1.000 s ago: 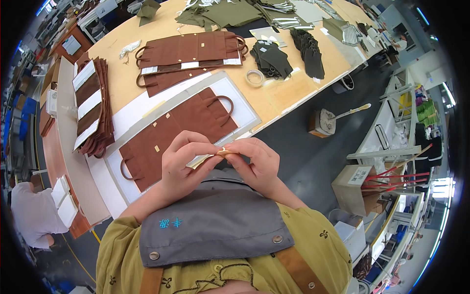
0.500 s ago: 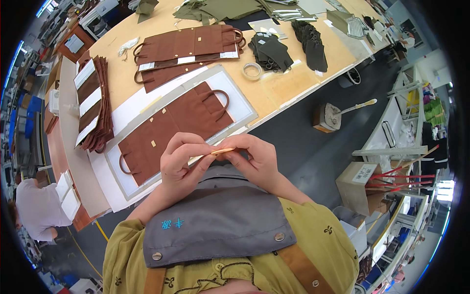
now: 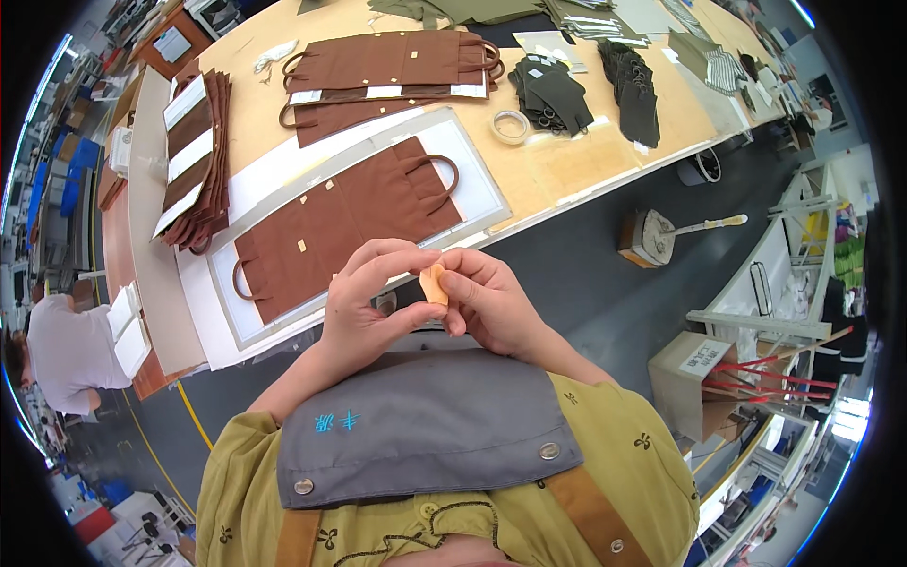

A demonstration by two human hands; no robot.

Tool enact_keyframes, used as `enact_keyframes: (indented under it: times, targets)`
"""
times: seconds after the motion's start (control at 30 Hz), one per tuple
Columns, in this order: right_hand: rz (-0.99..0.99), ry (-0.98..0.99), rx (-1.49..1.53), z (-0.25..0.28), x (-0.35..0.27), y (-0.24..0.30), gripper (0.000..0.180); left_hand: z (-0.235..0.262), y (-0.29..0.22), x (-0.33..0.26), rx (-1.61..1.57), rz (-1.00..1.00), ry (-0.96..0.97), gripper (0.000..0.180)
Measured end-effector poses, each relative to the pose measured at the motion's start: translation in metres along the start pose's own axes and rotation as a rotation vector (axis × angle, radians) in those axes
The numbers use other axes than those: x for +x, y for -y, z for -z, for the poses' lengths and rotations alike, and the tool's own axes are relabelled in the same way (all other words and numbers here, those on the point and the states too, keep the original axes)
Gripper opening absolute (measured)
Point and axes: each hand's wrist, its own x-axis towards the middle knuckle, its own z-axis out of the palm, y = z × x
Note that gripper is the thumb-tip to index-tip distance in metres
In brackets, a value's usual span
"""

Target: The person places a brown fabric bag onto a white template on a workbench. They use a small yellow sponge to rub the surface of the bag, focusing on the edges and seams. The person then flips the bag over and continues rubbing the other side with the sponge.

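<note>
Above the table's near edge, both hands meet on a small pale-orange piece [image 3: 434, 285], flat and folded-looking; its exact kind I cannot make out. My right hand [image 3: 494, 300] pinches it under the thumb, fingers curled behind. My left hand [image 3: 370, 300] touches its top with a forefinger and its lower end with the thumb. Beyond them a brown bag panel [image 3: 364, 203] with loop handles lies flat on a white board with a grey frame [image 3: 484, 197]. Small tan patches [image 3: 302, 246] dot the panel.
More brown bag panels [image 3: 387, 61] lie stacked behind, with others at the left [image 3: 203, 142]. A tape roll [image 3: 510, 127] and dark green pieces [image 3: 553, 94] sit farther right. Off the table's right edge stand a block with a handle [image 3: 650, 236] and a cardboard box [image 3: 685, 378].
The pale-orange piece has turned from edge-on to showing its broad face. My left fingers have spread wider around it. The view has shifted slightly.
</note>
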Motion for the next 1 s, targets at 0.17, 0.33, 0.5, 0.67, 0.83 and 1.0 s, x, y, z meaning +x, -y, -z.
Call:
enact_keyframes:
  times: [0.17,0.33,0.5,0.67,0.83,1.0]
  targets:
    - [-0.065,0.034,0.05,0.007,0.004,-0.004,0.026,-0.006,0.0,-0.002,0.02,0.054,-0.046,0.043]
    - [-0.144,-0.009,0.014,0.012,0.007,-0.006,0.032,-0.011,-0.004,0.003,0.082,0.092,-0.073,0.038]
    - [-0.196,-0.011,0.022,0.017,0.009,-0.005,0.036,-0.019,-0.007,0.008,0.092,0.168,-0.077,0.036]
    - [-0.191,0.046,0.061,0.03,0.007,-0.002,0.038,-0.026,-0.004,0.011,0.077,0.19,-0.066,0.036]
    - [-0.204,0.04,0.077,0.037,0.007,0.002,0.037,-0.031,-0.005,0.015,0.075,0.232,-0.051,0.037]
    - [-0.202,-0.02,0.009,0.041,0.009,0.006,0.036,-0.035,0.004,0.016,0.078,0.232,-0.066,0.038]
